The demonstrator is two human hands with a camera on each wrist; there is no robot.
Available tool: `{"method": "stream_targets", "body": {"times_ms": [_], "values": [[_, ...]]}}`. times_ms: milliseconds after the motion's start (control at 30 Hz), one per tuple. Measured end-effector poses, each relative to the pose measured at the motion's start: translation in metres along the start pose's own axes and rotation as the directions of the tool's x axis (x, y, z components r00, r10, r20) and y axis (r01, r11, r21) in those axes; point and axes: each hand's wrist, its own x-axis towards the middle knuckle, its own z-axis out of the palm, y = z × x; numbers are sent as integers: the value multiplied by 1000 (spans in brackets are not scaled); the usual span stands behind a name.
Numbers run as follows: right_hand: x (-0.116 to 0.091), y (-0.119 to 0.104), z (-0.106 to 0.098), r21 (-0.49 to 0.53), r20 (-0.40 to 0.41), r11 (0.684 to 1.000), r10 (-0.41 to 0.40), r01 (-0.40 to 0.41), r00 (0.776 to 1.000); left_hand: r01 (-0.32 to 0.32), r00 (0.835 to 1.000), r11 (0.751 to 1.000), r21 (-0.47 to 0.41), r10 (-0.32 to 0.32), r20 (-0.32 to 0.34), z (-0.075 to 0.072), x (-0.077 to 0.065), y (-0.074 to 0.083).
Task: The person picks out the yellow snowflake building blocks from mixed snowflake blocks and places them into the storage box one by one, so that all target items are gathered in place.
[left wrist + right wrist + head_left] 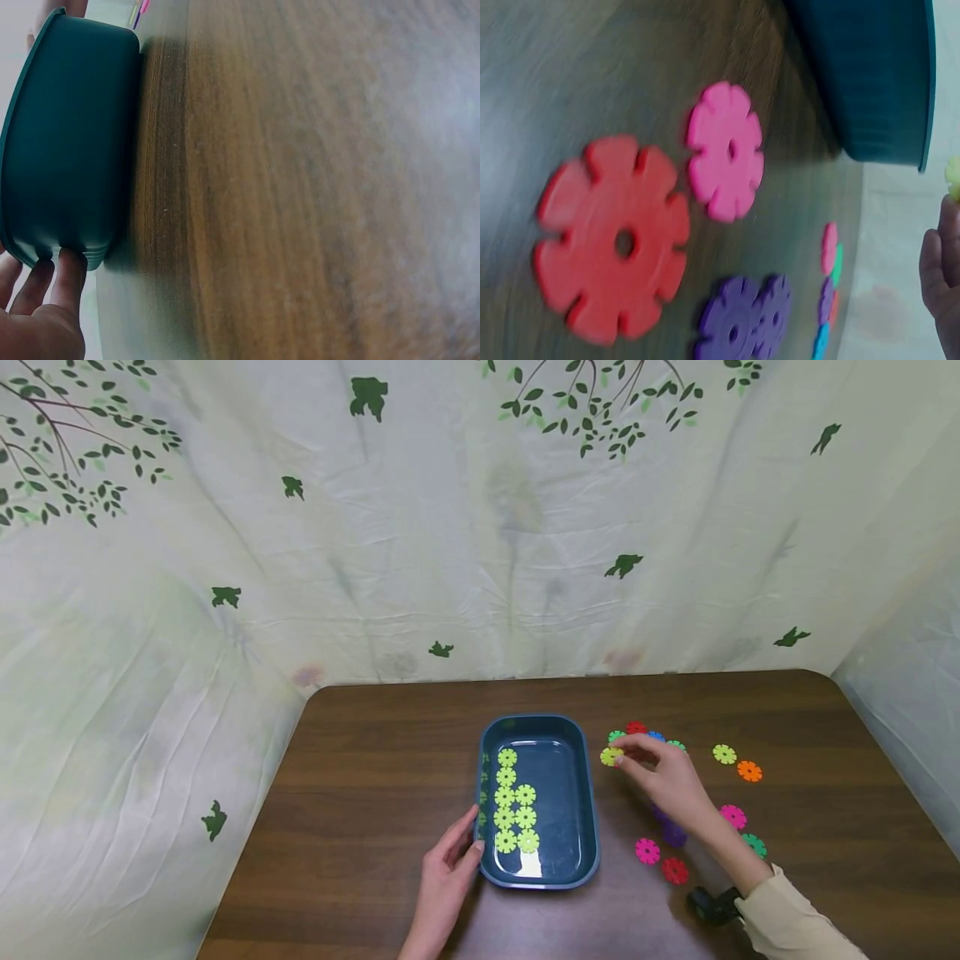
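Note:
My left hand (pixel 442 872) holds the near left side of a blue rectangular tray (pixel 592 810), thumb at the rim. In the left wrist view, its fingertips (pixel 69 262) rest against the outer wall. Inside the tray, several yellow-green notched flower discs (pixel 505 797) lie in two columns along the left. To the right of the tray, my right hand (pixel 671 781) pinches a yellow-green flower disc (pixel 611 757) between thumb and fingers, raised above the table. That disc shows only partly at the right edge of the right wrist view.
Loose flower discs lie right of the tray: red (pixel 675 871), pink (pixel 647 851), purple (pixel 674 835), another pink (pixel 733 817), green (pixel 754 845), orange (pixel 749 771) and yellow-green (pixel 724 754). More lie behind the right hand, partly hidden. A leaf-printed curtain borders the wooden table (pixel 360 827).

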Motion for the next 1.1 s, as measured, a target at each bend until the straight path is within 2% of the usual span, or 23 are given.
{"method": "stream_targets", "body": {"times_ms": [133,367,633,933,1100], "values": [[1,-6,7,45,-9,999,-3,3,1000,-11,1000,1000,-6,11,3,0,-1,1],[2,-13,22,37,-34,999,16,-15,999,-7,1000,1000,-9,7,1,0,-1,2],[5,-21,37,84,-66,996,-11,16,998,2,1000,1000,8,-2,-8,-1,1,-1],[7,-28,51,140,-45,990,-25,31,999,4,1000,1000,3,-4,-6,0,0,0],[10,-33,59,123,-42,992,-28,33,999,-6,1000,1000,3,6,-1,0,0,0]]}}
